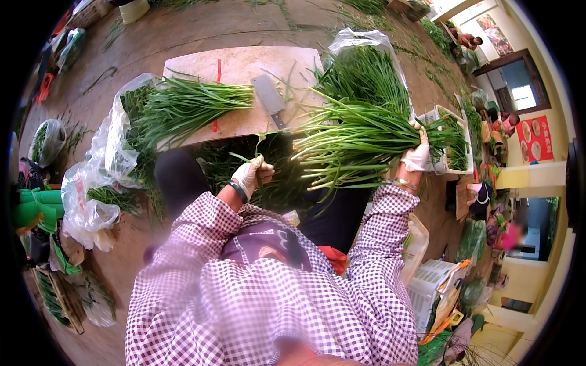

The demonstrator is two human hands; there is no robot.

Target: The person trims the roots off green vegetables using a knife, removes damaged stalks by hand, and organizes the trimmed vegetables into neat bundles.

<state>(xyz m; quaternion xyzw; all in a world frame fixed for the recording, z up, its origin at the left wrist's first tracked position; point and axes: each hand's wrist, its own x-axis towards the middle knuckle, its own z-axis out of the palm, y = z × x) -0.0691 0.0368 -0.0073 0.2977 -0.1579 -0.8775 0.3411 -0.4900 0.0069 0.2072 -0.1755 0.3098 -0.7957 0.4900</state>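
My right hand (417,154), in a thin pale glove, is closed round a large bunch of Chinese chives (354,140). Their pale stem ends point left, and the leaves stick out past my hand. My left hand (253,175), gloved too, is pinched on a thin chive leaf (261,139) just in front of the board's near edge. On the pinkish cutting board (189,61) lies a cleaver (266,94), its handle toward me. Left of it, another bunch of chives (195,100) rests across a red strip (218,72).
A clear plastic bag (125,131) of greens stands left of the board. Behind the held bunch is an open bag of chives (366,67). A white basket (470,137) with greens sits at the right. Loose trimmings (229,165) lie between my knees. Other people are along the right wall.
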